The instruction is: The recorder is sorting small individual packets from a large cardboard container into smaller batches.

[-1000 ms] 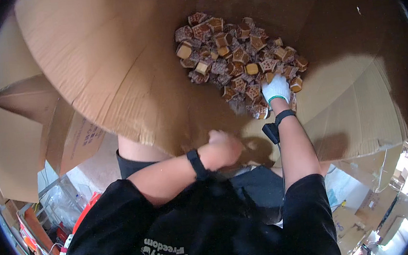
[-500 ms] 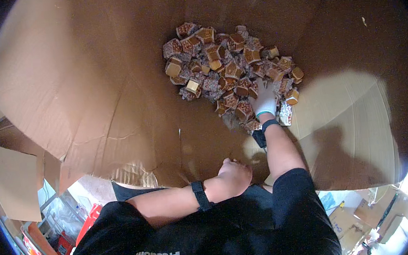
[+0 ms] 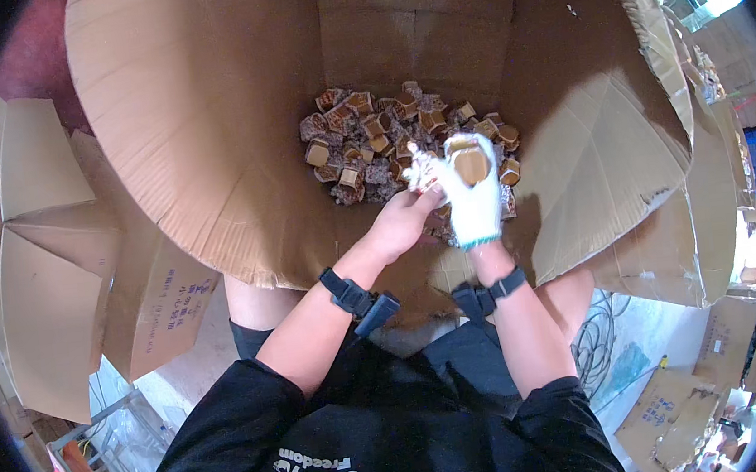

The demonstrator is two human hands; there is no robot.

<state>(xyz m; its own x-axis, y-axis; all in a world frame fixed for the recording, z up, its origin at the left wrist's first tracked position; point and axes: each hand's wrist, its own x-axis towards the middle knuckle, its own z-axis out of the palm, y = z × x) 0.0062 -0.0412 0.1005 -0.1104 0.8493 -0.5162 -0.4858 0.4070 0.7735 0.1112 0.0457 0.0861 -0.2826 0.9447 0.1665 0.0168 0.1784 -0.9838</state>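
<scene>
1. Presently, the right hand (image 3: 476,213), wearing a white glove (image 3: 479,226), is grasping a brown-faced piece (image 3: 471,165); the flat face is showing toward the camera, with the gloved fingers curling around its rim.
2. The left hand (image 3: 398,225), bare, is lying just beside the glove. Its fingertips are meeting a blurred white-and-red patterned part (image 3: 422,168); whether they are pinching it cannot be told.
3. The held piece is hanging above the near right side of the heap of pieces (image 3: 377,127), inside the large carton (image 3: 171,165). The heap itself is resting on the carton's bottom, lying between the left and right edges and well beyond the near edge.
4. On handling, in this inspector's judgement: the gloved grip is calling for steady pressure on the sides, since the flat face is offering little to hook. The bare fingertips are best staying clear of the patterned edges, which are looking rough.
5. Both wrists are carrying black straps; the left strap (image 3: 347,293) is sitting above the carton's near edge. Keeping both straps off that edge is seeming prudent, as snagging could be jolting the grip.
</scene>
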